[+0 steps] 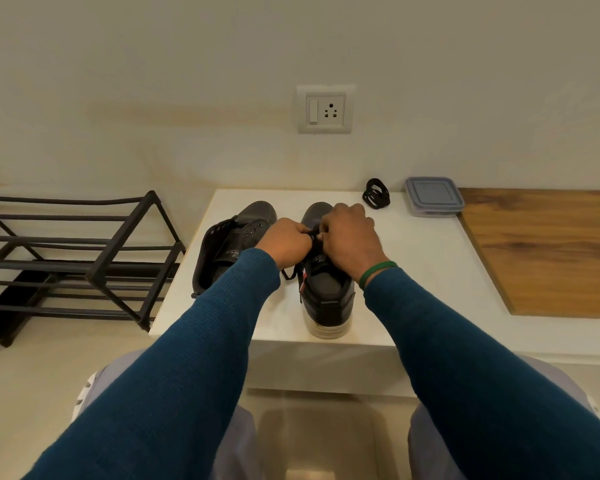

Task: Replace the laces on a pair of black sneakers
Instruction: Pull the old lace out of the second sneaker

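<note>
Left hand [286, 242] and right hand [349, 237] pinched a black lace [313, 234] above the upright sneaker [328, 296], hiding its eyelets; the unlaced sneaker [229, 247] lay beside it on the table [430, 265]; coiled laces [376, 194] and a lidded container [433, 195] sat behind.

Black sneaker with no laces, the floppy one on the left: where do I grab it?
Probably the heel rim of the unlaced black low-top sneaker, reaching from the near left side. Its toe points away from you and its mouth gapes open, so fingers can hook inside the heel.
</note>
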Demonstrator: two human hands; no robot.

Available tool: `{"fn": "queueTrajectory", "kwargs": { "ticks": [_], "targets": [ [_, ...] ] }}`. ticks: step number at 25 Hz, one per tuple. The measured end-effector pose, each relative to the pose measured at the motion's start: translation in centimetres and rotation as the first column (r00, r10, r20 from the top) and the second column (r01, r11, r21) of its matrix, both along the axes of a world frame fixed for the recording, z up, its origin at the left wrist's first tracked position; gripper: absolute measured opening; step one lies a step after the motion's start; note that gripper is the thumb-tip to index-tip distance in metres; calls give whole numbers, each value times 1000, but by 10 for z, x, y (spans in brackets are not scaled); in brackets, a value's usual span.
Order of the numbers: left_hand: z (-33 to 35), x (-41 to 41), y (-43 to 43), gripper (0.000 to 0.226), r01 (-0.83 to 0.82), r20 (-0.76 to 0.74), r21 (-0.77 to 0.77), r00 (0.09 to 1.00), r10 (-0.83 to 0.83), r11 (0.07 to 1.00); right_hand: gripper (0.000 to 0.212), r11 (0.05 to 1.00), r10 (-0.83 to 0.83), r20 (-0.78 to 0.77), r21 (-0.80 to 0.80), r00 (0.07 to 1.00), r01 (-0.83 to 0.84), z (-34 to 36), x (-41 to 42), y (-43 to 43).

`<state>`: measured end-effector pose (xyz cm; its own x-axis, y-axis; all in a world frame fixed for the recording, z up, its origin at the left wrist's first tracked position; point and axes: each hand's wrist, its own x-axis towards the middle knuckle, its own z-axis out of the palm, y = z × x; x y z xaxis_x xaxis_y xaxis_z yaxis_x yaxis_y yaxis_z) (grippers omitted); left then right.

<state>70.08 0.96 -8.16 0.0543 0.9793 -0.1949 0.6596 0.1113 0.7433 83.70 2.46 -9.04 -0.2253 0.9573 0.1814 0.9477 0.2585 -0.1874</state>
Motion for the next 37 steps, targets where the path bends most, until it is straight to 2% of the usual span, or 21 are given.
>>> {"fn": "queueTrajectory", "kwargs": {
  "ticks": [1,2,3,4,5,6,8,10,12,14,16,18,20,21,23,25,27,29,33,35,37],
  "targets": [
    [1,0,-1,32,-2,3,2,1000,2,1000,9,1000,-8,-188,16,982,11,3,0,0],
    [1,-1,-1,34,-3,11,1,1000,3,1000,13,995,-89,-517,-18,851,94,7,2,1],
    [0,-1,-1,36,0,20,0,1000,0,1000,20,974,-206,-804,-116,558,193,15,8,3],
    [0,-1,-1,37,3,28,-1,1000,-3,1000,25,937,-288,-920,-213,267,278,20,17,8],
    [-1,-1,-1,38,2,36,0,999,-2,1000,28,893,-357,-927,-304,112,331,21,28,12],
    [-2,-1,-1,38,-2,44,4,999,2,1000,27,865,-413,-903,-348,118,362,20,34,14],
    [-2,-1,-1,37,-9,50,11,999,8,1000,6,909,-395,-817,-280,420,309,16,35,10],
    [-2,-1,0,34,-5,32,16,999,5,1000,29,979,-197,-462,-135,865,151,6,23,2],
    [-1,-1,0,32,-6,14,20,1000,5,1000,24,995,-58,-85,-86,995,51,1,8,-2],
    [0,-1,0,31,-12,14,21,1000,11,1000,14,999,-42,-53,-24,998,41,4,5,-2],
    [0,-1,0,33,-11,22,20,1000,10,1000,13,998,-62,-386,-3,921,66,8,11,-1],
    [-1,-2,0,36,-25,43,23,999,24,999,12,973,-134,-793,8,595,230,19,26,2],
    [-4,-5,0,35,-31,54,31,998,29,999,13,898,-225,-945,-107,238,426,24,43,7],
    [-4,-5,-1,35,-28,53,35,998,26,999,14,876,-292,-932,-171,214,451,24,47,7],
    [-4,-5,-1,34,-25,56,38,998,23,999,36,915,-353,-785,-176,509,363,19,43,3],
    [-3,-4,-2,32,-25,54,38,998,23,999,41,984,-176,-472,-91,864,151,10,25,-6],
    [-2,-4,-2,33,-22,39,41,999,20,999,27,999,-39,-111,5,993,39,7,7,-11],
    [-2,-3,-2,33,-23,39,40,999,21,999,24,998,-60,6,-12,998,60,9,1,-8],
    [-4,-4,-1,32,7,9,51,1000,-8,999,15,984,-143,-34,-114,989,138,7,1,-5],
    [-3,-6,-1,28,-2,26,46,1000,1,999,9,987,-93,-204,-148,975,63,8,1,-7],
    [-2,-7,-2,28,-18,47,39,999,16,999,13,985,-154,-629,-159,762,68,14,8,-4]
  ]
}}
